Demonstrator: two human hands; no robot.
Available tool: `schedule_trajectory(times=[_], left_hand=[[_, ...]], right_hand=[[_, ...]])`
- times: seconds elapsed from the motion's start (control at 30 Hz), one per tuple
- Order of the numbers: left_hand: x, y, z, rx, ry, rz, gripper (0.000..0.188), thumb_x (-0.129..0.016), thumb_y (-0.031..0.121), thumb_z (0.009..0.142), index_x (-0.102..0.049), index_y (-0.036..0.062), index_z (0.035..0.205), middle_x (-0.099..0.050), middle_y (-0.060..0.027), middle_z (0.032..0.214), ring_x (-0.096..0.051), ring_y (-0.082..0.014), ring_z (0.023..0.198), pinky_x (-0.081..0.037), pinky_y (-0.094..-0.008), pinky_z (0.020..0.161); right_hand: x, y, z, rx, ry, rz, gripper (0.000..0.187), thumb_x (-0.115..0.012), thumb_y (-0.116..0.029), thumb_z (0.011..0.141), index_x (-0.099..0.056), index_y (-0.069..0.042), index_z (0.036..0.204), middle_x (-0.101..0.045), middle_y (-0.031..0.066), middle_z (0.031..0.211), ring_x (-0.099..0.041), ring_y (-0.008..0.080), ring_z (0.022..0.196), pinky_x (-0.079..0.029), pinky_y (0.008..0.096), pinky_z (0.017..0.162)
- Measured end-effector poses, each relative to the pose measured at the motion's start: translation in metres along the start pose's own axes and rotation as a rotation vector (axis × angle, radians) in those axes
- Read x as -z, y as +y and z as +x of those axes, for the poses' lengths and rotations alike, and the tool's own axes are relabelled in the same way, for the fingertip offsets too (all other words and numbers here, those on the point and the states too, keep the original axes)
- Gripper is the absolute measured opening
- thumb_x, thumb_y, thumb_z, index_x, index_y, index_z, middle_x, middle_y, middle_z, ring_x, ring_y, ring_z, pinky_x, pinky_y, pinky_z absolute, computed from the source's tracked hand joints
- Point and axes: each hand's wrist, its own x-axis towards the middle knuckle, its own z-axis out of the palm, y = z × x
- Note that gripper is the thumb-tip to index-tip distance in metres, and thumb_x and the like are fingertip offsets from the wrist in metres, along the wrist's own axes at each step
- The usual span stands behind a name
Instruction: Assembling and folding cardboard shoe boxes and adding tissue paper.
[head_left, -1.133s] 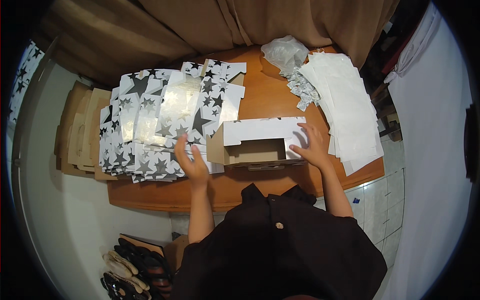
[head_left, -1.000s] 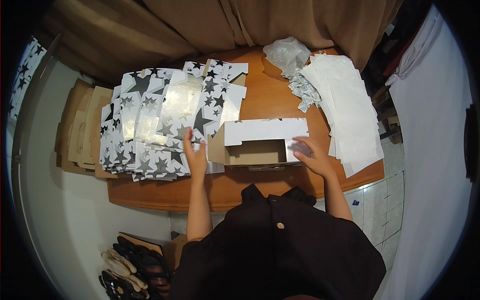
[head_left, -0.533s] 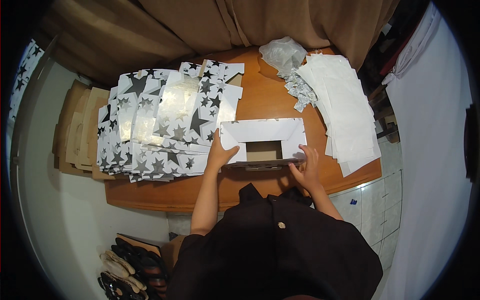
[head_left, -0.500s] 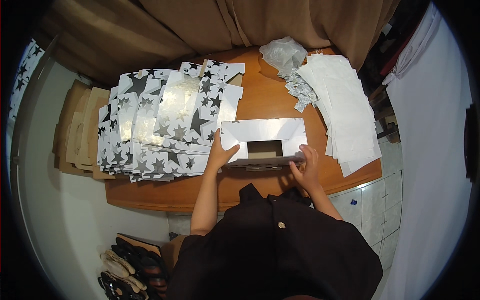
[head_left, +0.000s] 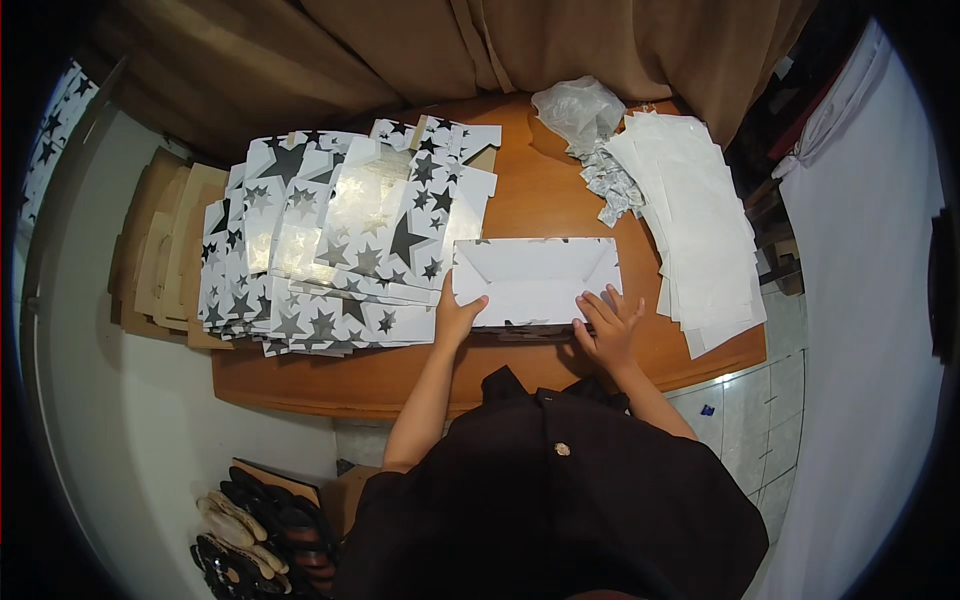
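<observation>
A white cardboard box (head_left: 537,265) with black stars on its sides stands near the front edge of the wooden table. White flaps lie over its upper opening, and its inside is hidden. My left hand (head_left: 461,314) grips the box at its left side, thumb on top at the near left corner. At the near right corner, my right hand (head_left: 608,325) touches the top with its fingers spread. To the left lies a large pile of flat star-printed box blanks (head_left: 370,205), overlapping one another.
Brown cardboard sheets (head_left: 165,250) lean at the far left. On the right of the table (head_left: 400,385) lie white paper sheets (head_left: 695,220); beside them are a clear plastic bag (head_left: 578,110) and small silvery packets (head_left: 610,185). Shoes (head_left: 255,530) sit on the floor at lower left.
The rectangular opening in the top of the box is now covered by white flaps. My right hand's fingers have moved from the box's right edge onto its top and spread.
</observation>
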Motion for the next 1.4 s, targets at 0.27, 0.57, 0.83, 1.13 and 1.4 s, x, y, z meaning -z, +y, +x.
schedule_trajectory(times=[0.27,0.57,0.83,1.13,1.4], left_hand=[[0.013,-0.012,-0.028,-0.166,-0.012,-0.019,0.082,-0.072,0.019,0.075,-0.025,0.001,0.14,-0.047,-0.0192,0.129,-0.046,-0.0255,0.119,-0.034,-0.0333,0.101],[0.014,0.058,-0.062,-0.578,0.143,0.379,0.07,-0.076,0.029,0.07,-0.047,0.0038,0.129,-0.054,-0.0129,0.127,-0.047,-0.0265,0.121,-0.017,-0.0522,0.107],[0.004,0.155,-0.074,-1.26,0.036,0.79,0.047,-0.075,0.03,0.068,-0.062,0.015,0.112,-0.059,-0.0002,0.118,-0.053,-0.0191,0.113,-0.015,-0.0484,0.108],[-0.01,0.09,-0.062,-1.096,0.496,0.665,0.062,-0.079,0.037,0.066,-0.049,0.01,0.113,-0.045,-0.0108,0.116,-0.039,-0.0304,0.116,-0.024,-0.0506,0.101],[-0.005,0.025,-0.047,-0.852,0.259,0.56,0.059,-0.078,0.029,0.067,-0.054,0.0045,0.114,-0.054,-0.0126,0.111,-0.049,-0.0315,0.107,-0.038,-0.0409,0.093]], right_hand=[[0.004,-0.006,0.004,-0.125,-0.021,0.067,0.032,-0.061,-0.029,0.078,-0.063,-0.016,0.107,-0.06,-0.0024,0.114,-0.042,0.025,0.121,-0.004,0.0607,0.102],[0.056,-0.047,0.052,-0.077,-0.044,0.232,0.051,-0.066,-0.031,0.075,-0.054,-0.015,0.121,-0.043,0.0087,0.132,-0.032,0.0311,0.127,-0.01,0.0618,0.101],[0.1,-0.07,0.096,0.413,0.134,0.234,0.06,-0.082,-0.041,0.058,-0.061,-0.023,0.111,-0.044,0.0114,0.133,-0.038,0.035,0.123,-0.022,0.0553,0.101],[0.037,0.019,0.031,-0.458,0.505,1.099,0.063,-0.076,-0.033,0.074,-0.041,0.001,0.113,-0.043,0.0185,0.128,-0.048,0.0246,0.112,-0.04,0.0342,0.094],[0.0,0.055,-0.053,-0.541,0.137,0.854,0.042,-0.068,-0.022,0.081,-0.045,0.0,0.108,-0.049,0.0164,0.116,-0.049,0.0248,0.106,-0.039,0.0364,0.092]])
